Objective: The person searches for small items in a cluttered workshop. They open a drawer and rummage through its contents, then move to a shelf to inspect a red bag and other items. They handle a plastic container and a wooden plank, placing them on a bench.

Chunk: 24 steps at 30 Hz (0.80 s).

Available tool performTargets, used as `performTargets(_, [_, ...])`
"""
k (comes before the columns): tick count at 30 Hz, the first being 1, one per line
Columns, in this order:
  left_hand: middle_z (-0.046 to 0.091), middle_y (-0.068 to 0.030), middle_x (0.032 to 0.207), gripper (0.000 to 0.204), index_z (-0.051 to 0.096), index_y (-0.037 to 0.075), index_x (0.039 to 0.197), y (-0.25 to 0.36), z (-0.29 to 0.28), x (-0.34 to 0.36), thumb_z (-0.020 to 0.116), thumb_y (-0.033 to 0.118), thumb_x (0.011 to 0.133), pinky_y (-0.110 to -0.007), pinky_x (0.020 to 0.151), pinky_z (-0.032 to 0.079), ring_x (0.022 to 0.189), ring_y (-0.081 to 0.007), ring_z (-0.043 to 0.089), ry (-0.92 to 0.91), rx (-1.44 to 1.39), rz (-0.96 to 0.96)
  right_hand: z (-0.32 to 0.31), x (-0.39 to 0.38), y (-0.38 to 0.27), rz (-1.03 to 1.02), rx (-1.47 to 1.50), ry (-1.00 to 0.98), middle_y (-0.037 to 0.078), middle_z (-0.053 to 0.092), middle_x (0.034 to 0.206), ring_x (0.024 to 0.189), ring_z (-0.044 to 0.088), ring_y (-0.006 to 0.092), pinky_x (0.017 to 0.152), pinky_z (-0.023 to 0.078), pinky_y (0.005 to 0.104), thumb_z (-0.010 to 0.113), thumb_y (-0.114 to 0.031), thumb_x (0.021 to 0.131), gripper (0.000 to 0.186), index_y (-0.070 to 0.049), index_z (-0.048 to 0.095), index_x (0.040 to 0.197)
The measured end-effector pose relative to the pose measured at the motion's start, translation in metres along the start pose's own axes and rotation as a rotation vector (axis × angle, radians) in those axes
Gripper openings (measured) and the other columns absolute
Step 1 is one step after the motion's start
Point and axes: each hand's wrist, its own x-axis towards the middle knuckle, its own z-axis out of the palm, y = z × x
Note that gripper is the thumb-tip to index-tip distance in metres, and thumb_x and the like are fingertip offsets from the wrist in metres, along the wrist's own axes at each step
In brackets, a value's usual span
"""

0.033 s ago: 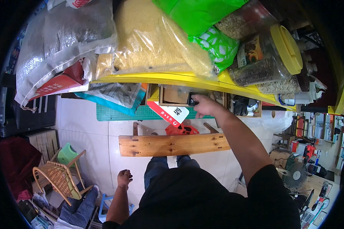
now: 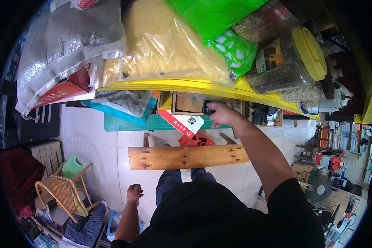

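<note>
My right hand point(image 2: 223, 115) reaches forward to an open wooden tray point(image 2: 174, 108) below the yellow shelf edge. Its thumb and forefinger close at a small dark object point(image 2: 206, 108) at the tray's right part; the fingers cover most of it, so its kind does not show. A red-and-white printed card point(image 2: 181, 124) sticks out in front of the tray, above a green cutting mat point(image 2: 124, 123). My left hand point(image 2: 134, 193) hangs low on the left, away from everything, its fingers loosely bent and apart with nothing seen in them.
A wooden bench point(image 2: 186, 158) stands before my legs, with a red plastic bag point(image 2: 196, 140) beyond it. Overhead, the yellow shelf point(image 2: 194, 84) carries bulging bags and a yellow-lidded jar point(image 2: 277, 62). A wicker chair point(image 2: 64, 192) is at left; a fan point(image 2: 319, 190) at right.
</note>
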Motion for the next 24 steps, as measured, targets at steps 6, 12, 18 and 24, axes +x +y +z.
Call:
performTargets(6, [0.062,-0.0077,0.095,0.038,0.055,0.002,0.125,-0.002,0.003,0.001,0.06,0.024,0.095,-0.037,0.07,0.055,0.082,-0.021,0.065,0.013,0.03,-0.031,-0.002,0.0,0.008,0.006,0.073,-0.042,0.022,0.063,0.125,0.076,0.072,0.0222,0.062,0.057,0.0327,0.059,-0.001,0.088,0.074,0.002,0.026,0.154])
performTargets(12, [0.061,-0.0064,0.09,0.032,0.057,0.002,0.12,-0.001,0.001,0.003,0.061,0.024,0.096,-0.035,0.064,0.054,0.076,-0.0188,0.064,0.018,-0.006,0.006,0.003,-0.003,0.004,0.058,0.148,-0.041,0.02,0.068,0.112,0.076,0.072,0.0217,0.063,0.058,0.0321,0.061,-0.003,0.084,0.081,0.001,0.023,0.156])
performTargets(18, [0.061,-0.0058,0.088,0.03,0.058,0.002,0.118,0.007,0.004,0.0,0.061,0.022,0.096,-0.034,0.062,0.054,0.074,-0.0176,0.063,0.0,-0.035,0.015,0.003,-0.001,0.017,-0.054,0.283,-0.006,0.019,0.063,0.126,0.075,0.072,0.0224,0.057,0.054,0.0316,0.061,-0.005,0.085,0.073,0.001,0.032,0.152])
performTargets(24, [0.061,-0.0057,0.088,0.03,0.059,0.001,0.117,0.009,0.004,-0.005,0.061,0.023,0.096,-0.034,0.063,0.054,0.075,-0.018,0.064,0.02,-0.021,0.007,-0.001,-0.022,0.042,-0.165,0.373,0.344,0.013,0.068,0.105,0.069,0.069,0.0198,0.057,0.052,0.0299,0.059,-0.008,0.092,0.035,0.002,0.058,0.126])
